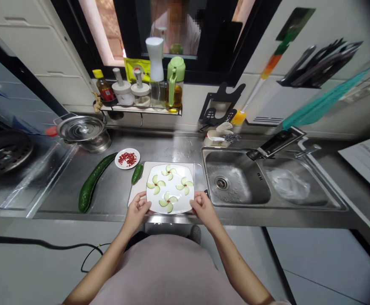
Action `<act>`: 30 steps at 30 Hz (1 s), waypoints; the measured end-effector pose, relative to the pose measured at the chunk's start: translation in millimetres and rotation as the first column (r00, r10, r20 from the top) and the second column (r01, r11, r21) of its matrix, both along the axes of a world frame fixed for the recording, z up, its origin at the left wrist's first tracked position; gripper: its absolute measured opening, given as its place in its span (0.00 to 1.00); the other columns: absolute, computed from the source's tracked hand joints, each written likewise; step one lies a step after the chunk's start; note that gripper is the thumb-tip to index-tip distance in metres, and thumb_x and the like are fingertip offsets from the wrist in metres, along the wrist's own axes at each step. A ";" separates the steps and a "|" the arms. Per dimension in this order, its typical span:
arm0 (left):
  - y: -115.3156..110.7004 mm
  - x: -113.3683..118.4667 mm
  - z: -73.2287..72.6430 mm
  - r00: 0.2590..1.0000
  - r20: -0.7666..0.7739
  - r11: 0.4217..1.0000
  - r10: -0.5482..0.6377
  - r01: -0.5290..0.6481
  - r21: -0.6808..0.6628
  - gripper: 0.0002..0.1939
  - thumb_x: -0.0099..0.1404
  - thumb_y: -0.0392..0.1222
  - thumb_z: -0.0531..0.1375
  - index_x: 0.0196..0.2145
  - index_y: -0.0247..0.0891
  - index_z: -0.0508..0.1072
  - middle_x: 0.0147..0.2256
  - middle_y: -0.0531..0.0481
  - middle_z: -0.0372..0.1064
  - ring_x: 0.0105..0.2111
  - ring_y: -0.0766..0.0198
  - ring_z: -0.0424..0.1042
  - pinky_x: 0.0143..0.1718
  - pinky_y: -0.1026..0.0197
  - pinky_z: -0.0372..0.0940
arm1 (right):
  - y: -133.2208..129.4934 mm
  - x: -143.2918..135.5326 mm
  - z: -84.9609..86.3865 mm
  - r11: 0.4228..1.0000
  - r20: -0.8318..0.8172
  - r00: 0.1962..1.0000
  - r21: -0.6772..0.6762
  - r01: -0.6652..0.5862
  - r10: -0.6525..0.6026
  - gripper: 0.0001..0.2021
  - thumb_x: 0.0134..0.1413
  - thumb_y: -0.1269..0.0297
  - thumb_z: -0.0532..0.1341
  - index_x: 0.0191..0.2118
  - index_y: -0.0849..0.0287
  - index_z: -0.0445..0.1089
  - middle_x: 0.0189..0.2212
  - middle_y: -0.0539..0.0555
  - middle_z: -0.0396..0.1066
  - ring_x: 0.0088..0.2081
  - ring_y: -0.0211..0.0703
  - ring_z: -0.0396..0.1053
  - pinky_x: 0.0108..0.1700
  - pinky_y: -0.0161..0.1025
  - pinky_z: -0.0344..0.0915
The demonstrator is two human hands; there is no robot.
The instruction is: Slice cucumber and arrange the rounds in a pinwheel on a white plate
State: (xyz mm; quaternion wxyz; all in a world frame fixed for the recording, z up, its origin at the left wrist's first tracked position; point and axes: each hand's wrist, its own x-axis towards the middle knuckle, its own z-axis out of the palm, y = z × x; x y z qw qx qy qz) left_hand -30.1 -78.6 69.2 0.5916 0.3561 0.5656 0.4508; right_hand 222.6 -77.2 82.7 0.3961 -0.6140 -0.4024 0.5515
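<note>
A white square plate [178,173] bears several pinwheels of pale green slices with red centres. Its left edge is pinched by my left hand [139,209], and its right edge by my right hand [203,206]. Beneath the plate lies a light cutting board [136,192]. A short green piece of vegetable [137,174] rests at the board's upper left. Behind it is a small white plate [120,165] with chopped red bits. Farther left, a long green cucumber-like vegetable [90,189] lies on the steel counter.
A lidded steel pot [96,142] stands at the back left. The double sink [236,186] is on the right, with a faucet [275,144] over it and a plastic bag [289,185] inside. Behind, a wall rack [140,111] holds bottles and jars.
</note>
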 end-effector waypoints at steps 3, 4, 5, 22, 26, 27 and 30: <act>-10.3 -2.7 12.3 1.000 0.021 1.000 -0.012 0.013 -0.017 0.32 0.51 0.51 0.66 0.49 0.35 0.63 0.25 0.55 0.71 0.25 0.65 0.71 0.28 0.62 0.69 | -11.8 -2.5 16.1 1.000 -0.045 0.999 -0.019 -0.003 0.002 0.14 0.45 0.56 0.61 0.35 0.54 0.57 0.18 0.39 0.55 0.17 0.32 0.56 0.19 0.30 0.49; -12.6 -3.1 15.7 1.000 0.026 1.000 -0.009 0.009 -0.016 0.32 0.51 0.51 0.66 0.50 0.35 0.63 0.26 0.54 0.72 0.25 0.65 0.72 0.29 0.62 0.69 | -14.8 -3.3 19.7 1.000 -0.056 0.998 -0.027 -0.003 0.002 0.14 0.45 0.55 0.61 0.35 0.54 0.57 0.17 0.39 0.55 0.17 0.32 0.56 0.19 0.30 0.49; -14.4 -3.4 18.8 1.000 0.031 1.000 -0.004 0.005 -0.013 0.32 0.52 0.51 0.66 0.50 0.35 0.63 0.27 0.53 0.73 0.26 0.64 0.72 0.29 0.62 0.69 | -17.2 -4.1 22.6 1.000 -0.064 0.998 -0.032 -0.001 -0.001 0.14 0.45 0.55 0.61 0.35 0.54 0.57 0.17 0.39 0.55 0.17 0.31 0.55 0.18 0.30 0.49; -15.5 23.1 28.9 0.994 0.105 0.999 -0.009 0.013 -0.034 0.33 0.53 0.53 0.66 0.51 0.35 0.61 0.29 0.50 0.75 0.24 0.64 0.73 0.28 0.63 0.67 | -29.2 -23.3 19.4 0.941 -0.406 0.852 -0.209 0.267 -0.331 0.28 0.42 0.48 0.67 0.50 0.54 0.66 0.42 0.54 0.75 0.41 0.50 0.74 0.36 0.42 0.73; -12.7 40.8 22.9 0.971 0.187 0.982 -0.147 0.166 -0.091 0.35 0.50 0.56 0.67 0.50 0.37 0.62 0.29 0.50 0.74 0.28 0.62 0.74 0.32 0.60 0.68 | -27.7 -14.5 4.5 0.900 -0.437 0.787 -0.231 0.370 -0.436 0.34 0.42 0.43 0.66 0.54 0.53 0.64 0.50 0.57 0.72 0.50 0.55 0.71 0.46 0.49 0.72; -12.4 44.3 20.7 0.955 0.212 0.968 -0.208 0.233 -0.097 0.34 0.50 0.57 0.67 0.49 0.37 0.64 0.29 0.50 0.74 0.29 0.62 0.74 0.33 0.59 0.68 | -30.7 -4.7 0.8 0.894 -0.420 0.789 -0.232 0.384 -0.448 0.35 0.42 0.42 0.66 0.55 0.53 0.64 0.52 0.58 0.71 0.51 0.56 0.70 0.48 0.52 0.71; -11.4 50.2 13.4 0.893 0.262 0.915 -0.367 0.397 -0.071 0.29 0.52 0.56 0.67 0.46 0.37 0.68 0.33 0.47 0.73 0.32 0.63 0.74 0.38 0.59 0.67 | -57.7 44.0 -7.3 0.875 -0.302 0.821 -0.200 0.442 -0.484 0.38 0.38 0.37 0.65 0.57 0.45 0.63 0.55 0.57 0.69 0.54 0.59 0.68 0.50 0.58 0.70</act>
